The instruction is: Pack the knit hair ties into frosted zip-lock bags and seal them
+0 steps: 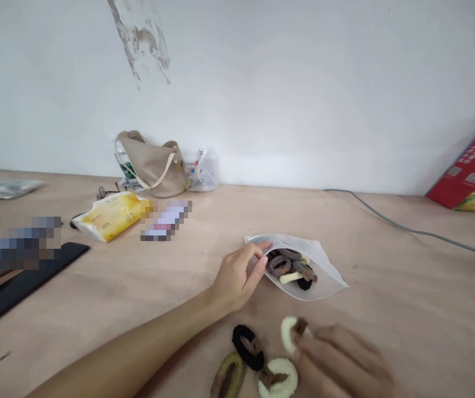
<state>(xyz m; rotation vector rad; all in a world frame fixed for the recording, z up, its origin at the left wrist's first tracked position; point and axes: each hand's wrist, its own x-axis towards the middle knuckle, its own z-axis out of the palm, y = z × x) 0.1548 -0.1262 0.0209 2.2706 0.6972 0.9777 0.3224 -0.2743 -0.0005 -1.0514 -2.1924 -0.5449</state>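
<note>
A frosted zip bag point(326, 271) lies on the table with its mouth gaping, and several grey, cream and black hair ties point(281, 265) are inside. My left hand point(239, 276) pinches the bag's left edge between thumb and fingers. Lower right, my right hand point(340, 354) is smeared by motion, its fingers closed on a cream hair tie point(289, 334). Just beside it on the table lie another cream hair tie point(289, 381), a black one point(239, 337) and an olive-brown one point(237, 373).
Left of the bag are a yellow tissue pack point(115, 215), a pixelated phone point(166, 221) and a black flat panel point(55, 273). A beige handbag point(154, 166) and a clear plastic bag point(204, 171) stand by the wall. A grey cable point(398, 224) runs towards the right, below a red box point(473, 171).
</note>
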